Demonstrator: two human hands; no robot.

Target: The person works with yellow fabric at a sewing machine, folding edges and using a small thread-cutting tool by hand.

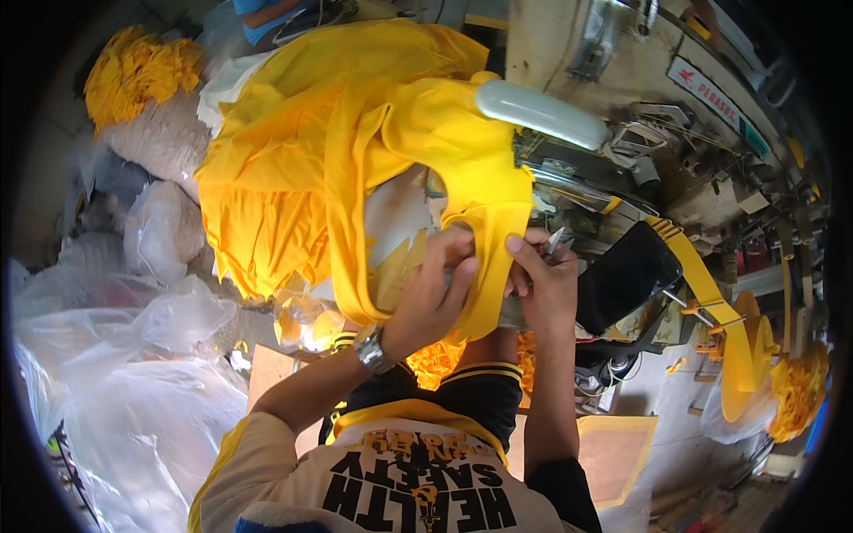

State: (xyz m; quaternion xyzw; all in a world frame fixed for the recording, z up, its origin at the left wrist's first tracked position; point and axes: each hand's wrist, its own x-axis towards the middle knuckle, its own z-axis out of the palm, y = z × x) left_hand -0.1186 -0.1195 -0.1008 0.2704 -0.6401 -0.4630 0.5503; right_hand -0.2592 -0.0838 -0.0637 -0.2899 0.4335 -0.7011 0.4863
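Note:
A large heap of bright yellow fabric (275, 169) lies in front of me, and one piece of it, a yellow garment piece (498, 200), is drawn toward my hands. My left hand (442, 277) has its fingers closed on the near end of that piece, left of a band-like strip. Across the strip, my right hand (544, 280) pinches its right edge between thumb and fingers. A small pointed silver tool (557, 241) sticks out from the right hand; its handle is hidden. The sewing machine (640, 142) stands just beyond, to the right.
A black phone (629, 275) sits right of my right hand. Yellow tape (702, 266) runs from a roll (751, 346) toward the machine. A pale rounded bar (542, 114) juts over the fabric. Clear plastic bags (142, 400) lie at left, below a yellow cloth pile (142, 75).

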